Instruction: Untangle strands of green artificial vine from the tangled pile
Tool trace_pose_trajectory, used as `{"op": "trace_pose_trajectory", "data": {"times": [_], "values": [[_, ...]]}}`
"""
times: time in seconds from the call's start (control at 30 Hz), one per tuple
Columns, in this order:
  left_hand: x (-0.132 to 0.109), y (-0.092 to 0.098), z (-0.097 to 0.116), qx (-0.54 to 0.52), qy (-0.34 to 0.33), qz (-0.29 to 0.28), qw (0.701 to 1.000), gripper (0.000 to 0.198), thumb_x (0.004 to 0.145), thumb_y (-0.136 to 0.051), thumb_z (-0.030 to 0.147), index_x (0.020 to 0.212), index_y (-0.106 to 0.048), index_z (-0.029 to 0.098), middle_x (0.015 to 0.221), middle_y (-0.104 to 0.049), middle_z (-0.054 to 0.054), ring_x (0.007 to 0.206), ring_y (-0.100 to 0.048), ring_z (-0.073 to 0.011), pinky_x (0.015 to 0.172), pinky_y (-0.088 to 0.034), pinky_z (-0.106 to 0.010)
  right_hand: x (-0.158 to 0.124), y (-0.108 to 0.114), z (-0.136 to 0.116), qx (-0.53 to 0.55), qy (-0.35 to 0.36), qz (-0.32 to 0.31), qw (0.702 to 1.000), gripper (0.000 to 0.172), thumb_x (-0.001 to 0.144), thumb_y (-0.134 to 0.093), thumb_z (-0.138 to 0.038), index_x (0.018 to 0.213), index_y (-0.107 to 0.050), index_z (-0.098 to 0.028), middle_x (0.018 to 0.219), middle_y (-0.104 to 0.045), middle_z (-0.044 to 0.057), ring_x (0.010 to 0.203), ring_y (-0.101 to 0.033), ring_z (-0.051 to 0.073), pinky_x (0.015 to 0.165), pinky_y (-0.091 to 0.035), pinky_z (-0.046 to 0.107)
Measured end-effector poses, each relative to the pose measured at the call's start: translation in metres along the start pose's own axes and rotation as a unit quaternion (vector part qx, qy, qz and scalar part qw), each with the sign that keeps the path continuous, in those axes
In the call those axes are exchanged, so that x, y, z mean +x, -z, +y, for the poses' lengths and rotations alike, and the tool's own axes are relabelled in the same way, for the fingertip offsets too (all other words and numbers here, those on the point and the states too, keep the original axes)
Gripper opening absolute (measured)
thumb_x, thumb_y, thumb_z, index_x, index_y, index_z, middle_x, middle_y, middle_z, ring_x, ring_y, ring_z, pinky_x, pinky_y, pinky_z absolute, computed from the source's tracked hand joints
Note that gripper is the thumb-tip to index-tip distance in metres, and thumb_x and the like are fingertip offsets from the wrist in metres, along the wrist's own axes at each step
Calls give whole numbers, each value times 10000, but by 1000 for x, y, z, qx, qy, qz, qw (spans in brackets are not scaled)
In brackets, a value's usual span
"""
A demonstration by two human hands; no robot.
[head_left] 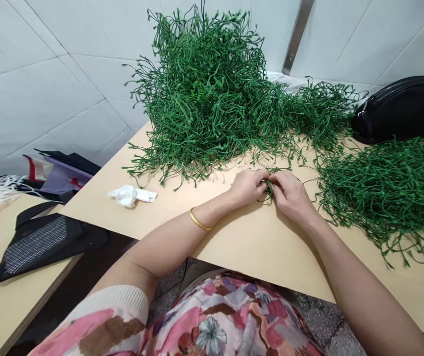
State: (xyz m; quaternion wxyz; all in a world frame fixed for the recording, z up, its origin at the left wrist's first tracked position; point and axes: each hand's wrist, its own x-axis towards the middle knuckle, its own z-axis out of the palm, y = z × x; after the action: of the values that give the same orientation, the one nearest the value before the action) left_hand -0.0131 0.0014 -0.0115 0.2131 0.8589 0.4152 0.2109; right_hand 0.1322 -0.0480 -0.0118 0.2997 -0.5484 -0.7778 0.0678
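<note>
Over the tabletop (234, 232), my left hand (247, 187) and my right hand (291, 195) meet with fingertips nearly touching. Both are closed, pinching a small bit of thin green artificial plant stem (268, 190), part of which curls below the fingers. The fingers hide most of it. Just beyond my hands rises a large heap of green artificial stems (204, 99) with small bud-like tips. To the right of my right hand lies another pile of the same stems (393, 183).
A black zipped bag (404, 109) stands at the back right, beside the stems. A crumpled white tissue (128, 195) lies left of my left arm. On a second table to the left is a black mesh item (41, 244). A tiled wall (96, 64) closes off the back.
</note>
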Motion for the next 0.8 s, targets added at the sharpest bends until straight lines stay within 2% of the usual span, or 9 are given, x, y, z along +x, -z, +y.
{"op": "trace_pose_trajectory", "data": {"times": [0.13,0.27,0.37,0.43,0.63,0.7,0.8], "values": [[-1,-2,0,-15,-13,3,1000,232,712,-438,151,828,-639,161,642,-575,-16,585,-436,-123,571,-294,-246,1,0,1,61,-35,-3,998,92,796,-395,-174,754,-473,-197,713,-523,42,693,-476,175,662,-375,305],[1,-5,-4,-138,-27,11,990,187,715,-470,174,798,-635,147,631,-562,8,578,-434,-95,566,-310,-221,0,2,5,143,-117,-22,983,48,804,-412,-215,792,-457,-204,668,-511,1,614,-451,139,609,-357,279],[2,-7,-6,-186,-37,1,982,185,716,-478,180,774,-647,133,629,-562,9,579,-436,-85,565,-312,-214,1,3,10,233,-162,-41,958,80,801,-422,-236,857,-470,-205,667,-511,-16,610,-464,126,590,-363,261],[3,-8,-7,-186,-44,-9,982,182,703,-474,164,745,-647,128,613,-549,11,575,-426,-83,560,-305,-214,2,4,10,234,-168,-56,956,122,796,-416,-222,896,-484,-204,685,-523,-11,632,-480,131,596,-368,261],[4,-8,-8,-143,-24,-3,989,147,677,-459,159,641,-599,132,563,-513,15,556,-404,-88,545,-294,-222,2,6,-3,9,-90,-66,994,191,831,-362,-188,924,-529,-175,839,-614,69,742,-523,179,652,-344,284],[3,-6,-6,-109,-15,-3,994,136,671,-460,161,617,-583,140,560,-515,13,553,-401,-92,548,-296,-225,1,6,-8,-102,-61,-70,990,212,847,-337,-185,913,-537,-159,848,-602,89,715,-516,182,609,-306,279],[2,-2,-3,-85,-14,-21,996,133,671,-462,169,629,-587,149,587,-551,3,568,-422,-101,560,-302,-229,0,6,-12,-242,-32,-90,966,238,868,-312,-197,923,-540,-150,869,-584,101,643,-496,168,542,-226,282]]}}
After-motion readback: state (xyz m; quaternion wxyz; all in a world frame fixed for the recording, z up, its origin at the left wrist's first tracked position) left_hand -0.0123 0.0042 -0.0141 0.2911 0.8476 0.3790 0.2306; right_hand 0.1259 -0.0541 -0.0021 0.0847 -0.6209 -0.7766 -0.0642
